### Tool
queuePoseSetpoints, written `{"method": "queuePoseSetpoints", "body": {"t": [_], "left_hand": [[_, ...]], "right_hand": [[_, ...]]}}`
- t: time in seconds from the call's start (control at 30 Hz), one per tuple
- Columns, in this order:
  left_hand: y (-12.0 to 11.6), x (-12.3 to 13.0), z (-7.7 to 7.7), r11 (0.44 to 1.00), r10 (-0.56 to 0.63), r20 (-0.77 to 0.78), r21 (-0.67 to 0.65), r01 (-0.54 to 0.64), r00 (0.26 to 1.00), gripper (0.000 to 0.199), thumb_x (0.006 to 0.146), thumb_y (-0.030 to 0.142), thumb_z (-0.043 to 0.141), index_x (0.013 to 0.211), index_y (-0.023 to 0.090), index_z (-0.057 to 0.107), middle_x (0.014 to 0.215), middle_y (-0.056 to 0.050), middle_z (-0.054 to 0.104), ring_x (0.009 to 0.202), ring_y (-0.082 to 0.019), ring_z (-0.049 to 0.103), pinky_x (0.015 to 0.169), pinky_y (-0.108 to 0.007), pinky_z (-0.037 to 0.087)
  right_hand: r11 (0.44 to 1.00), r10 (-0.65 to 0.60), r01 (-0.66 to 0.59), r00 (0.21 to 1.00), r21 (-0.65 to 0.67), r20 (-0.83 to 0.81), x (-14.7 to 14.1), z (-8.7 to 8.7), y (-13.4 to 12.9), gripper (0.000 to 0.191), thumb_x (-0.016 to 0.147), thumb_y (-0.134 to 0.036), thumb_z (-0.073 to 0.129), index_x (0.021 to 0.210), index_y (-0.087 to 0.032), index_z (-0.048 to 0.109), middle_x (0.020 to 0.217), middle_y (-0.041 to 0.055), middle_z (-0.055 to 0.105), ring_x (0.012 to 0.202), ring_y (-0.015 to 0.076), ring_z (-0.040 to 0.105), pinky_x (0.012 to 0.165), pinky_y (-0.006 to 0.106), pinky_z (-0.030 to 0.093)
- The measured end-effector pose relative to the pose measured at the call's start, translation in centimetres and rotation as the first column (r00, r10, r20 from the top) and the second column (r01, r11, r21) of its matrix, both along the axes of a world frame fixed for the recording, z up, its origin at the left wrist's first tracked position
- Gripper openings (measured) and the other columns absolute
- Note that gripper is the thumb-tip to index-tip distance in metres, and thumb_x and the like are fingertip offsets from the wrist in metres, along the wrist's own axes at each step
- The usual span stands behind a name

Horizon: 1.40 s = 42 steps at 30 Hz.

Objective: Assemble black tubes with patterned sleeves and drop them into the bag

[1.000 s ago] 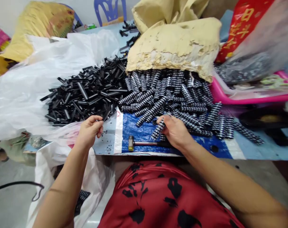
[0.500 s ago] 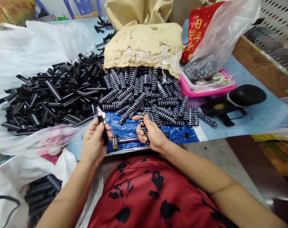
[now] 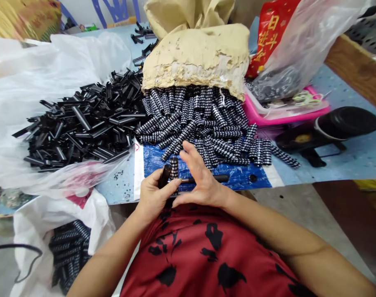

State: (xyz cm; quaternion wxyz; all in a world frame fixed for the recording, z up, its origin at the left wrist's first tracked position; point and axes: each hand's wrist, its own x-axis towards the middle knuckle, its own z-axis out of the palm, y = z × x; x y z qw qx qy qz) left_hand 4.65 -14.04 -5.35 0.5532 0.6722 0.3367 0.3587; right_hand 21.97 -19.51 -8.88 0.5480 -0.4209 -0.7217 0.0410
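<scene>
My left hand (image 3: 153,196) is closed on a black plastic piece (image 3: 164,175), with a black-and-white patterned tube (image 3: 174,167) standing upright against it by the thumb. My right hand (image 3: 203,179) is open beside them, its fingers and thumb spread apart and nothing between them. Behind the hands lies a hammer (image 3: 221,178) with a dark grip; its head is hidden by my left hand. A heap of patterned tubes (image 3: 200,132) spills from a worn beige sack (image 3: 197,57). To its left is a pile of black plastic pieces (image 3: 82,123).
A pink tray (image 3: 287,119) with a clear bag stands at the right, near a black cylindrical object (image 3: 345,123). Plastic sheeting (image 3: 57,62) covers the left side. At lower left, a white sack (image 3: 29,235) holds more patterned tubes. A blue sheet (image 3: 153,159) lies at the table's front.
My hands have come together. The patterned tube has gone from my right hand to beside the black piece in my left, and the right fingers have opened. The view has shifted slightly.
</scene>
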Motion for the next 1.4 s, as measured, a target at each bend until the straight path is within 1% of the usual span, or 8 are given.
{"method": "queuePoseSetpoints", "body": {"t": [0.1,0.27,0.47,0.73,0.9,1.07,1.27,1.4], "left_hand": [[-0.3,-0.6,0.1,0.999,-0.036,-0.005,-0.025,0.035,0.999,0.041,0.073,0.052,0.089,0.088,0.018,0.074,0.072,0.001,0.061,0.063,-0.01,0.05,0.059,-0.022,0.045],[-0.9,0.1,-0.5,0.997,0.075,0.04,-0.029,-0.074,0.996,0.059,0.095,0.073,0.054,0.087,0.016,0.07,0.066,0.001,0.054,0.058,-0.01,0.045,0.055,-0.022,0.041],[-0.8,0.7,-1.1,0.978,0.044,0.252,-0.207,0.01,0.967,0.043,0.084,0.059,0.081,0.107,0.022,0.079,0.097,-0.002,0.074,0.091,-0.013,0.066,0.085,-0.022,0.054],[0.5,-0.8,-1.0,0.87,-0.045,0.15,-0.48,0.112,0.988,0.057,0.066,0.053,0.095,0.104,0.016,0.073,0.084,-0.005,0.075,0.071,-0.018,0.071,0.067,-0.03,0.06],[3.4,-3.5,-1.9,0.995,0.097,0.024,-0.019,-0.097,0.995,0.047,0.08,0.056,0.082,0.106,0.019,0.069,0.088,-0.004,0.074,0.074,-0.016,0.068,0.07,-0.029,0.056],[7.5,-6.6,-1.1,0.818,0.328,-0.4,0.574,-0.045,0.856,0.028,0.089,0.041,0.068,0.102,0.018,0.075,0.092,-0.006,0.073,0.081,-0.019,0.064,0.079,-0.033,0.048],[8.8,-6.7,-0.6,0.896,0.232,-0.624,0.435,0.086,0.746,0.039,0.079,0.049,0.08,0.101,0.018,0.076,0.081,-0.003,0.068,0.074,-0.018,0.059,0.07,-0.031,0.042],[8.8,-6.4,-1.1,0.917,0.196,-0.602,0.392,0.073,0.774,0.039,0.08,0.054,0.077,0.096,0.018,0.073,0.071,0.001,0.06,0.065,-0.014,0.051,0.063,-0.028,0.036]], "right_hand": [[0.983,-0.075,0.031,0.967,0.181,0.242,1.0,-0.7,-0.6,0.096,0.093,-0.043,0.076,0.168,-0.022,0.021,0.164,0.0209,0.036,0.155,0.0304,0.039,0.125,0.047,0.043],[0.966,-0.131,0.077,0.969,0.246,0.21,0.5,-0.5,-1.0,0.103,0.088,-0.056,0.077,0.167,-0.015,0.024,0.154,0.0224,0.046,0.148,0.0313,0.048,0.122,0.045,0.049],[0.958,-0.171,0.093,0.945,0.272,0.28,0.1,-0.5,-1.3,0.095,0.096,-0.046,0.07,0.17,-0.018,0.017,0.156,0.0218,0.045,0.15,0.0308,0.046,0.121,0.046,0.05],[0.976,-0.157,0.101,0.942,0.195,0.298,-0.1,-2.3,-0.8,0.106,0.091,-0.065,0.069,0.167,-0.011,0.02,0.156,0.023,0.047,0.153,0.0324,0.041,0.124,0.049,0.045],[0.928,-0.371,0.299,0.807,0.224,0.459,0.4,-3.0,-1.1,0.042,0.101,-0.038,0.065,0.132,-0.01,0.061,0.123,0.0146,0.07,0.124,0.0277,0.061,0.103,0.042,0.053],[0.873,-0.48,0.425,0.662,0.24,0.575,0.9,-2.4,-1.5,0.016,0.103,-0.026,0.059,0.097,-0.013,0.068,0.087,0.0078,0.067,0.089,0.0222,0.06,0.078,0.037,0.048],[0.898,-0.438,0.39,0.841,0.204,0.319,0.3,0.5,-1.1,0.018,0.108,-0.02,0.047,0.115,-0.015,0.063,0.097,0.0069,0.069,0.087,0.0151,0.063,0.08,0.027,0.052],[0.902,-0.403,0.429,0.79,0.053,0.462,-1.1,1.3,0.1,0.028,0.11,-0.027,0.042,0.101,-0.015,0.066,0.086,0.0055,0.065,0.072,0.0146,0.06,0.064,0.028,0.044]]}}
